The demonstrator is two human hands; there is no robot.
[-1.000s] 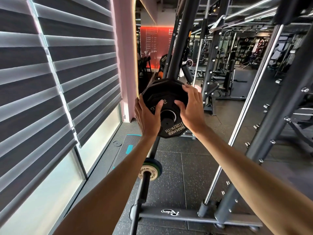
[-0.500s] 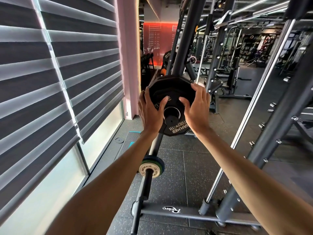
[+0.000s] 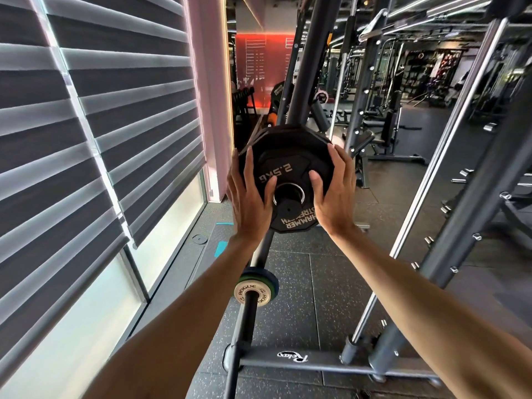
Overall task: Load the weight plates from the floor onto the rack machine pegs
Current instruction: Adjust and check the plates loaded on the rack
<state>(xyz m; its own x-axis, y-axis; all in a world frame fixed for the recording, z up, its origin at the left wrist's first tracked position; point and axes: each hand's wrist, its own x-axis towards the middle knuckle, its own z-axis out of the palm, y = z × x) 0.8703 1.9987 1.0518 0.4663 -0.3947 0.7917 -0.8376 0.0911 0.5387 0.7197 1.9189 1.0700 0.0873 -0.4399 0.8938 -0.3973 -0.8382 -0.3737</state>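
A black 2.5 kg Hammer Strength weight plate (image 3: 288, 165) sits on a dark peg (image 3: 288, 207) of the rack machine, the peg's end showing through its centre hole. My left hand (image 3: 249, 197) presses flat against the plate's left side, fingers spread upward. My right hand (image 3: 335, 194) holds the plate's right edge, thumb on its face. More black plates lie behind it on the same peg. Lower down, a small white and green Rogue plate (image 3: 254, 290) sits on another peg (image 3: 249, 305).
Striped window blinds (image 3: 100, 125) fill the left. The rack's slanted upright (image 3: 305, 59) rises behind the plate, its base bar (image 3: 331, 365) crosses the rubber floor below, and studded uprights (image 3: 460, 214) stand on the right. Other gym machines (image 3: 385, 131) stand farther back.
The plate has slid further onto the peg. Both hands shifted from gripping its rim to pressing on its face and sides. The view moved slightly closer.
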